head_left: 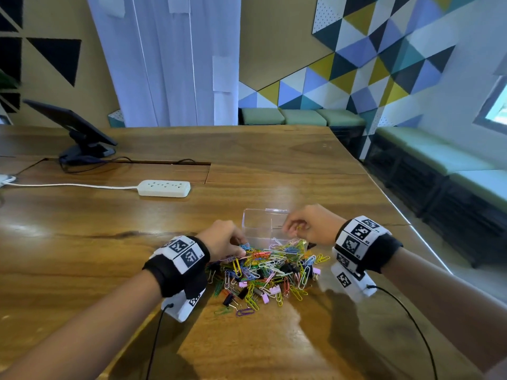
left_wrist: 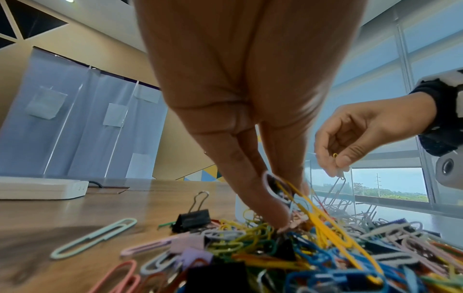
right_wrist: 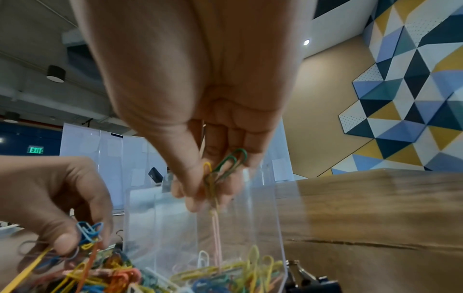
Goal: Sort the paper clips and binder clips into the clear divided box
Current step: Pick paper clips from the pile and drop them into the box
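Both hands working the pile (head_left: 270, 272) of mixed paper clips and binder clips, centre-low in the head view, on the wooden table (head_left: 82, 242). Clear divided box (head_left: 263, 224) sits just behind the pile, touching its far edge, so each transfer is short.

Left hand (head_left: 223, 238): fingers (left_wrist: 253, 190) dug into the near-left edge of the pile, pinching a small bunch of paper clips, blue ones visible in the right wrist view. Looks like it's gathering the next batch.

Right hand (head_left: 310, 224): held above the box, fingers (right_wrist: 190, 178) pinching a few paper clips (green, yellow, a pale pink one dangling down). Probably about to drop them in. Some clips already lie in the box; which compartment, can't tell.

Black binder clip (left_wrist: 191, 217) stands at the pile's left edge in the left wrist view, untouched. Most of the pile is unsorted, so early days.

Risk: clips interlock, so a pinch may drag extras along.
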Demonstrator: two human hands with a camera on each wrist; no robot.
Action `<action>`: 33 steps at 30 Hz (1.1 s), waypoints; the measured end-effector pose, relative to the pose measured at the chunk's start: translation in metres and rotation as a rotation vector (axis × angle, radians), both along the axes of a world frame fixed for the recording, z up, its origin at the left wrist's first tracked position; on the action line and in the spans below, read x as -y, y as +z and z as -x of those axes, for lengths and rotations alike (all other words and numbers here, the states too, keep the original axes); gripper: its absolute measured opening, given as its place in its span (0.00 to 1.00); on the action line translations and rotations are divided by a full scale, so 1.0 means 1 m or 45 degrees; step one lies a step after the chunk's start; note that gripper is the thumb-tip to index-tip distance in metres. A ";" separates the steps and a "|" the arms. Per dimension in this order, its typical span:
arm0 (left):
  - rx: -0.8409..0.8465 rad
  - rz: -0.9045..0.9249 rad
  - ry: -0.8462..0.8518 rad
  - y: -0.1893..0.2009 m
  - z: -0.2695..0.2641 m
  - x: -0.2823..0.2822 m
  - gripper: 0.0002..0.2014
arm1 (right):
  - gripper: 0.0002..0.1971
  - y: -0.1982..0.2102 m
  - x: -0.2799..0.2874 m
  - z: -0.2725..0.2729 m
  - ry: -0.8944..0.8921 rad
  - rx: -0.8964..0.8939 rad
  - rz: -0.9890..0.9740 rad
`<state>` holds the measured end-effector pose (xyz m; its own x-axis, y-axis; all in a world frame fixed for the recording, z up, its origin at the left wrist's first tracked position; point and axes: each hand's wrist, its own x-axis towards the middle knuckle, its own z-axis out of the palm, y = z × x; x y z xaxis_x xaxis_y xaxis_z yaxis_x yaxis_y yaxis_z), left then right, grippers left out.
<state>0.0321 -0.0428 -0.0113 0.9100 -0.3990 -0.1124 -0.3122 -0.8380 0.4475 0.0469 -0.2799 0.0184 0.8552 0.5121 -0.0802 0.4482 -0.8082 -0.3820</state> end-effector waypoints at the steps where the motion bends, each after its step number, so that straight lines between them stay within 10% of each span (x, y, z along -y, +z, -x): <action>1: 0.011 -0.001 -0.008 0.000 0.001 0.001 0.10 | 0.14 -0.001 0.002 0.001 0.002 -0.017 -0.005; 13: 0.062 0.159 -0.174 0.038 0.005 0.010 0.07 | 0.15 0.010 0.003 -0.002 -0.068 -0.133 -0.230; 22: 0.328 0.252 -0.135 0.058 -0.023 0.053 0.12 | 0.09 0.013 0.024 0.001 -0.210 0.227 -0.221; 33: 0.429 -0.363 -0.391 0.046 -0.039 0.079 0.16 | 0.13 -0.001 0.030 0.024 -0.156 -0.155 0.304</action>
